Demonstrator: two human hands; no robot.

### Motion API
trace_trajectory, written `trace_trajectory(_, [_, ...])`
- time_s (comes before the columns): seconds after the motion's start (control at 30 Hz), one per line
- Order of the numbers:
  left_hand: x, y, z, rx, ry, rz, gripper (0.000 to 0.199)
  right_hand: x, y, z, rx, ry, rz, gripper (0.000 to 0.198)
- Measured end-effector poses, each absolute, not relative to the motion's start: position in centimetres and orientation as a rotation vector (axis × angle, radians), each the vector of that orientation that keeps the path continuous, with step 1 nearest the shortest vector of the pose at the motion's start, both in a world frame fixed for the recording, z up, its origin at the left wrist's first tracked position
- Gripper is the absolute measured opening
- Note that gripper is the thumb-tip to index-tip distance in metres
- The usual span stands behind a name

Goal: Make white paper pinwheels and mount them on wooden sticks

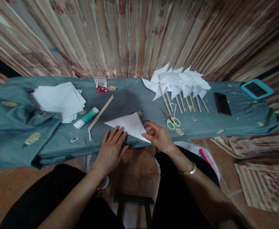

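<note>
A sheet of white paper, folded into a triangle, lies at the front of the cloth-covered table. My left hand rests over its lower left edge, fingers stretched out and slightly spread. At the triangle's right corner is my right hand, its thumb on the paper and its fingers curled beside the edge; it appears to pinch that corner. Left of the paper lie wooden sticks and a green-and-white glue stick. Scissors with pale green handles lie beyond my right hand.
A stack of white paper is at the left, and a small red box stands at the back. Several white paper pinwheels on sticks lie back right. Farther right are a black phone and a blue-framed device.
</note>
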State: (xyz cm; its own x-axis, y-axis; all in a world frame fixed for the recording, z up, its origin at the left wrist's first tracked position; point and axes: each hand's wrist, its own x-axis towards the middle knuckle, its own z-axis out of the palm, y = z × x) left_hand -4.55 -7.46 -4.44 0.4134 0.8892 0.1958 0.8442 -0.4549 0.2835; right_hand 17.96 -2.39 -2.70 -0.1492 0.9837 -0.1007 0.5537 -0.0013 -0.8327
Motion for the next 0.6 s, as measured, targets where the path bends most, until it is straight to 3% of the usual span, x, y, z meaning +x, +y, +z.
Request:
trace_trajectory(0.27, [-4.9,-6.9,-4.3,2.130,1.520,0.867,0.038,17.1,-3.9,-3.2,-1.448,-1.330,1.468,0.055])
trace_trajectory(0.47, [-3.7,-6.2,-2.8,1.066,1.372,1.238,0.059,17.3,-3.9,-2.4,-1.282,-1.042,1.529,0.048])
trace_trajectory(0.6, [-2.0,-5.1,-1.5,0.609,1.040,1.129,0.048,16.6,-4.9,-2.1,-1.241,-1.066,1.529,0.045])
